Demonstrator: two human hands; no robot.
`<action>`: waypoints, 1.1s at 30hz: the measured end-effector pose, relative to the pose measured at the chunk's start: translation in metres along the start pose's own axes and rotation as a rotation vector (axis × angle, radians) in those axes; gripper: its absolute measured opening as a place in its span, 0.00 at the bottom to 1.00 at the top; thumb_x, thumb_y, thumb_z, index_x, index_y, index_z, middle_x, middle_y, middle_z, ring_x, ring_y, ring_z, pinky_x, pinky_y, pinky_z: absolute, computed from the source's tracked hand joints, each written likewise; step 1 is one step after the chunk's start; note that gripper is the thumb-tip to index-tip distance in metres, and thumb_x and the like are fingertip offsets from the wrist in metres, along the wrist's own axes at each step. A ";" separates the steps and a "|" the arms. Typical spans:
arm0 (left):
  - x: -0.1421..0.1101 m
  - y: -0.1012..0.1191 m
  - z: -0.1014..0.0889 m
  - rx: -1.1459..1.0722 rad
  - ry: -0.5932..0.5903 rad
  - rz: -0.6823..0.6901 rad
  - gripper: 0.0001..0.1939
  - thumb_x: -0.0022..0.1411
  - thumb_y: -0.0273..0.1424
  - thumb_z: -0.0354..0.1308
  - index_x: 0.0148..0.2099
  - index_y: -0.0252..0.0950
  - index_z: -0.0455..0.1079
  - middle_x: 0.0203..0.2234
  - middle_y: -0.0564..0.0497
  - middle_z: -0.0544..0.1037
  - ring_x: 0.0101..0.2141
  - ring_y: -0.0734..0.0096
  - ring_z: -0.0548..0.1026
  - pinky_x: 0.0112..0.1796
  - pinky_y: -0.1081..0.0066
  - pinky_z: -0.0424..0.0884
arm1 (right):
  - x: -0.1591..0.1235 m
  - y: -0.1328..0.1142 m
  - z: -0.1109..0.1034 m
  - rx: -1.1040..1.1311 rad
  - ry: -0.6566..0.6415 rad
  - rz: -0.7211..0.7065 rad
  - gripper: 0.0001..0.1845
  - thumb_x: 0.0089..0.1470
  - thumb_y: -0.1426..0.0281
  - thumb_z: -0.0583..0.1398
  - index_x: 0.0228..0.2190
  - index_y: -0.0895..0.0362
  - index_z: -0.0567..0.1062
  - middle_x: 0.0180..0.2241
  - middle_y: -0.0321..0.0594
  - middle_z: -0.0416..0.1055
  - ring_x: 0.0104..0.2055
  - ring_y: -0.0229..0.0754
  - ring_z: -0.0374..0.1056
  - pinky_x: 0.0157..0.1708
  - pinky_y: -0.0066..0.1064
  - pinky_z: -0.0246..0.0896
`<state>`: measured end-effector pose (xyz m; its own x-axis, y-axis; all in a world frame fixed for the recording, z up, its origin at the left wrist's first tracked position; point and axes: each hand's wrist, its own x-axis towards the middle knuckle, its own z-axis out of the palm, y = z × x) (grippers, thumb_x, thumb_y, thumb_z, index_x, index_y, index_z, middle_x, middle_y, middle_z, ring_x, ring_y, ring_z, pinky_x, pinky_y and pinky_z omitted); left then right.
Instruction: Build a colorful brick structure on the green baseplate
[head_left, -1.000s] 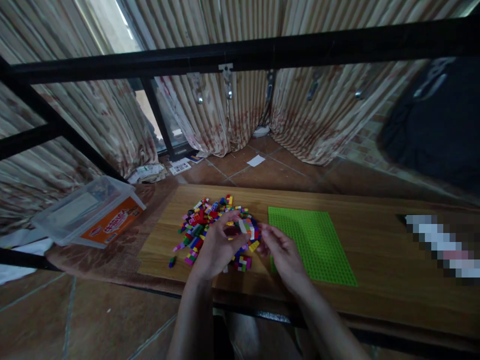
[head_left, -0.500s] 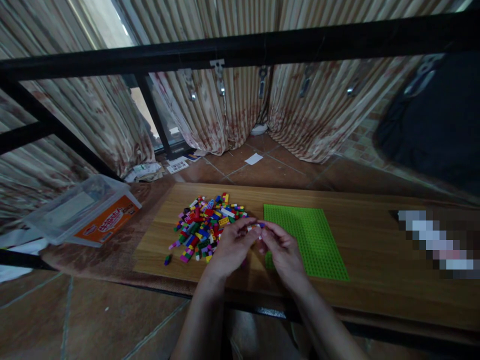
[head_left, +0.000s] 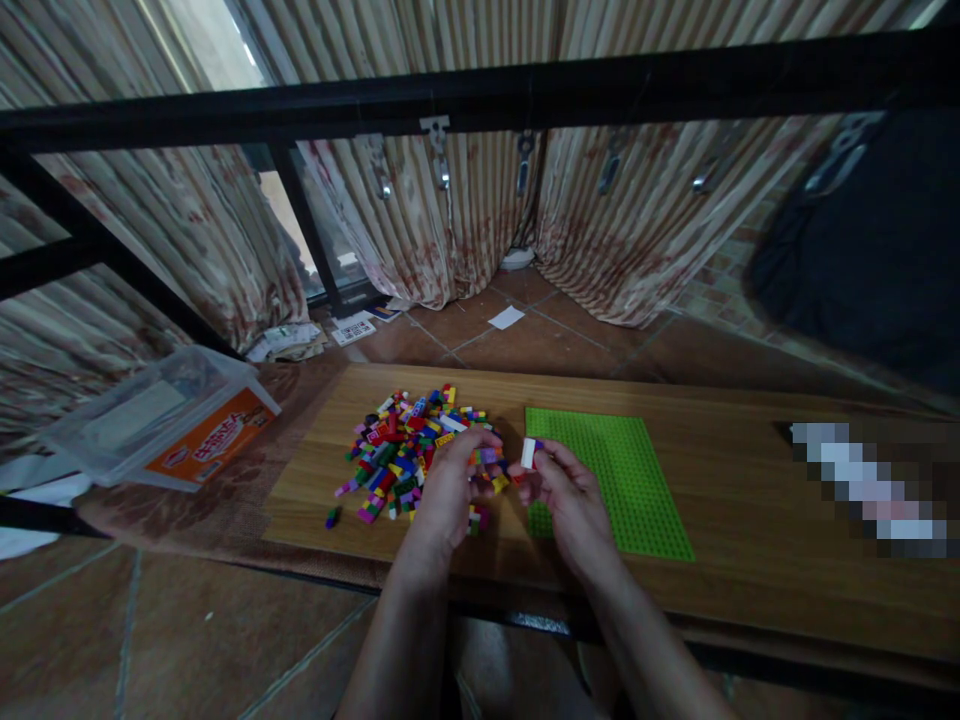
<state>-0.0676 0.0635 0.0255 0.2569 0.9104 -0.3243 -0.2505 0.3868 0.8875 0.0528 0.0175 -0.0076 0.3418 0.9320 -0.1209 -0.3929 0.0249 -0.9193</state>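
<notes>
My right hand [head_left: 568, 498] pinches a small toy brick stack [head_left: 529, 453], white with purple and a little red showing, just over the left edge of the green baseplate [head_left: 619, 470]. My left hand [head_left: 455, 485] is at the right side of the pile of toy bricks [head_left: 397, 450], fingers curved and apart. Between its thumb and fingers I see bricks of the pile, and none is plainly gripped. The pile mixes red, blue, yellow, white, green, pink and purple pieces.
The wooden table [head_left: 750, 500] carries pile and baseplate. Left of it, a clear plastic box [head_left: 225, 430] with an orange label rests on a brown cloth. A lone green-blue brick [head_left: 332, 517] lies near the front left. A black rail [head_left: 480, 100] with hanging clips crosses ahead.
My hands were together over the brick piece. Now they are apart: the left has drawn left and opened toward the pile, while the right keeps the white and purple stack.
</notes>
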 end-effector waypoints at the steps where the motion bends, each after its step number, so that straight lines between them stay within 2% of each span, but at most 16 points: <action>1: 0.000 -0.001 0.001 0.059 0.000 0.022 0.18 0.51 0.45 0.61 0.32 0.33 0.71 0.25 0.52 0.73 0.22 0.77 0.69 0.20 0.78 0.59 | -0.001 -0.001 0.000 -0.065 -0.007 -0.036 0.15 0.51 0.58 0.62 0.36 0.55 0.73 0.24 0.34 0.72 0.21 0.34 0.63 0.22 0.26 0.58; 4: 0.000 -0.005 0.003 0.258 -0.109 0.131 0.18 0.51 0.44 0.64 0.30 0.33 0.72 0.21 0.54 0.73 0.22 0.78 0.68 0.23 0.77 0.62 | -0.004 -0.002 -0.001 -0.239 -0.040 -0.125 0.14 0.54 0.59 0.60 0.37 0.55 0.74 0.24 0.33 0.70 0.23 0.34 0.62 0.23 0.27 0.58; 6: 0.000 -0.008 0.004 0.326 -0.194 0.195 0.17 0.54 0.43 0.62 0.27 0.33 0.72 0.19 0.54 0.72 0.22 0.77 0.68 0.26 0.76 0.64 | -0.005 -0.003 -0.002 -0.286 -0.043 -0.144 0.13 0.55 0.59 0.59 0.37 0.54 0.74 0.22 0.32 0.68 0.22 0.34 0.61 0.23 0.26 0.57; 8: 0.000 -0.010 0.005 0.353 -0.229 0.234 0.17 0.57 0.42 0.59 0.25 0.33 0.72 0.19 0.54 0.72 0.23 0.76 0.68 0.28 0.75 0.65 | -0.006 -0.002 -0.002 -0.285 -0.044 -0.141 0.14 0.56 0.58 0.58 0.37 0.54 0.74 0.21 0.31 0.67 0.21 0.34 0.60 0.21 0.26 0.55; 11: 0.001 -0.011 0.004 0.367 -0.244 0.266 0.17 0.59 0.39 0.57 0.24 0.33 0.71 0.19 0.54 0.73 0.23 0.76 0.69 0.30 0.74 0.65 | -0.005 0.000 -0.002 -0.220 -0.045 -0.108 0.15 0.55 0.57 0.59 0.36 0.55 0.74 0.20 0.30 0.66 0.20 0.33 0.58 0.20 0.25 0.53; 16: 0.003 -0.010 0.002 0.398 -0.257 0.267 0.16 0.59 0.39 0.58 0.27 0.33 0.73 0.20 0.53 0.74 0.23 0.76 0.69 0.30 0.74 0.65 | -0.002 0.001 0.000 0.025 -0.051 0.016 0.17 0.52 0.54 0.60 0.33 0.56 0.73 0.18 0.30 0.66 0.17 0.32 0.55 0.17 0.25 0.49; 20: 0.002 -0.008 0.001 0.438 -0.305 0.265 0.16 0.57 0.41 0.59 0.26 0.33 0.74 0.21 0.51 0.76 0.25 0.74 0.71 0.29 0.74 0.66 | -0.003 -0.001 0.002 -0.018 -0.049 0.020 0.20 0.51 0.52 0.61 0.24 0.57 0.70 0.17 0.30 0.63 0.17 0.30 0.53 0.16 0.24 0.45; 24: -0.001 -0.006 0.003 0.457 -0.278 0.233 0.16 0.57 0.41 0.59 0.26 0.34 0.75 0.17 0.53 0.74 0.22 0.75 0.69 0.26 0.76 0.64 | -0.004 -0.002 0.003 -0.042 0.020 0.027 0.21 0.46 0.52 0.65 0.22 0.57 0.69 0.15 0.28 0.59 0.16 0.29 0.50 0.15 0.22 0.43; 29: -0.003 -0.004 0.003 0.403 -0.314 0.210 0.16 0.57 0.42 0.59 0.26 0.34 0.77 0.16 0.53 0.73 0.21 0.74 0.69 0.26 0.74 0.66 | -0.006 0.001 0.008 0.089 0.009 0.090 0.20 0.45 0.54 0.65 0.21 0.56 0.67 0.13 0.26 0.57 0.14 0.27 0.44 0.14 0.22 0.38; 33: 0.000 -0.005 -0.004 0.434 -0.306 0.226 0.17 0.57 0.42 0.59 0.28 0.33 0.77 0.20 0.50 0.76 0.24 0.71 0.72 0.30 0.73 0.68 | -0.009 0.001 0.013 0.199 -0.027 0.149 0.20 0.44 0.57 0.67 0.20 0.56 0.64 0.13 0.24 0.55 0.14 0.27 0.41 0.13 0.23 0.37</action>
<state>-0.0696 0.0623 0.0195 0.5159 0.8546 -0.0586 0.0588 0.0330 0.9977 0.0380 0.0144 -0.0026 0.2458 0.9399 -0.2371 -0.5986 -0.0452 -0.7998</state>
